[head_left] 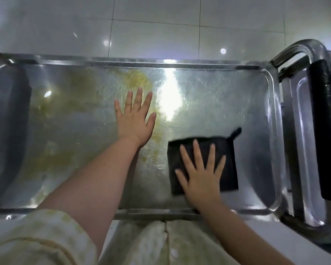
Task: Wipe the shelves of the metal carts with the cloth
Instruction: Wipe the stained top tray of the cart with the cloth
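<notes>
at the far left the top shelf (52, 165) of the metal cart curves up into its raised rim. a yellowish film (84, 104) spreads over the left half of the steel, thickest toward the back edge. that side looks not yet wiped.

just right of the film the left hand (135, 119) lies flat on the bare metal, fingers straight and spread, holding nothing. it seems placed there as a brace, to steady the body leaning over and perhaps to stop the cart rolling under the push of the wipe. a bright glare (168, 100) sits beside its fingertips, where the surface shows swirled marks.

further right the black cloth (227, 150), folded into a square, lies flat on the shelf near the front right corner, with a small loop sticking out at its back corner. the right hand (201, 178) presses down on it with fingers straight and fanned, not gripping, so the whole pad bears on the steel.

at the right end stands the handle (302, 48) with a black grip (321, 111), and a second cart (304, 150) appears nested against it. by my reading the wipe needs to travel leftward into the film next.
</notes>
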`<action>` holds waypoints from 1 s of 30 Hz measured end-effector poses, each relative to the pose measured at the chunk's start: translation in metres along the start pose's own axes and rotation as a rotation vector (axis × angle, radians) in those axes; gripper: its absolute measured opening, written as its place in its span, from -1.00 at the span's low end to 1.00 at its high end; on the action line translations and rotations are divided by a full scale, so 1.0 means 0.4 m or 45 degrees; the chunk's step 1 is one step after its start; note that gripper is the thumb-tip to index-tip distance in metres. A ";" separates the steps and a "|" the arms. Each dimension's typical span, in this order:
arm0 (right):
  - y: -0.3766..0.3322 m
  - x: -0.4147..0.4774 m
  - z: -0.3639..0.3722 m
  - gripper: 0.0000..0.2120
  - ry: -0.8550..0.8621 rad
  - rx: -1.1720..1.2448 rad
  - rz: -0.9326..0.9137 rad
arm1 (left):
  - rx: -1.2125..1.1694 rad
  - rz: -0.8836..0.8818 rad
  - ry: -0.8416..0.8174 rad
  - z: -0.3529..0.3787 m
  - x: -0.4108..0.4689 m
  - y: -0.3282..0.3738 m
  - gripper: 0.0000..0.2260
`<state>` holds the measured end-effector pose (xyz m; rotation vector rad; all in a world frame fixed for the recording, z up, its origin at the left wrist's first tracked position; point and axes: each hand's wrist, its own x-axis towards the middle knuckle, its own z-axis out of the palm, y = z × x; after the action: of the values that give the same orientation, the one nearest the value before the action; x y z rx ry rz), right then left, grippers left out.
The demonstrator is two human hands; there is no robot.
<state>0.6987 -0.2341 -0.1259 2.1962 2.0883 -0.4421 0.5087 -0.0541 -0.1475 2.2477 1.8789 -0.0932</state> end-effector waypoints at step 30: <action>0.246 -0.041 -0.047 -0.41 -0.133 -0.038 0.041 | 0.023 -0.144 -0.099 -0.022 0.000 0.079 -0.50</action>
<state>0.7982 -0.2518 -0.1173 2.1382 1.9904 -0.5084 0.5387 -0.0576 -0.1352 2.1164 1.9703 -0.2124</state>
